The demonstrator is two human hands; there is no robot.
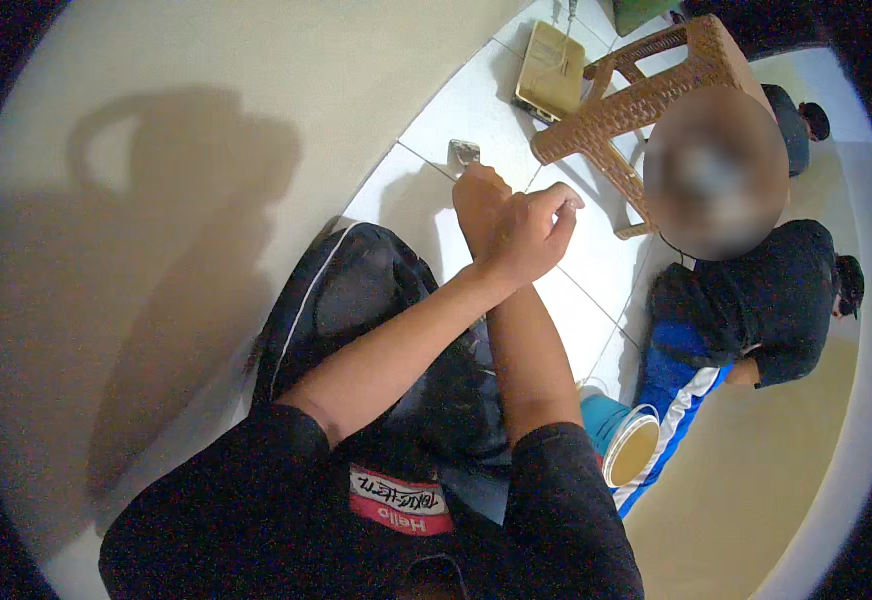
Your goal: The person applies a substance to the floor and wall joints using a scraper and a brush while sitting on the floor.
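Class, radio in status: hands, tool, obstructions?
Left hand curled; right hand gripping flat-bladed tool. Tool's contact with tiled floor unclear. Left forearm crosses over right forearm; brown stool nearby.

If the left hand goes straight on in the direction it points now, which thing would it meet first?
Probably the brown stool: its near legs lie in line ahead of the left hand. Depth is unclear in this view, so the hand might pass above them.

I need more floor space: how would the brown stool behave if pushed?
The brown stool looks like moulded plastic, so it's probably stiff. Its open frame suggests light weight. On smooth-looking tiles, it may slide.
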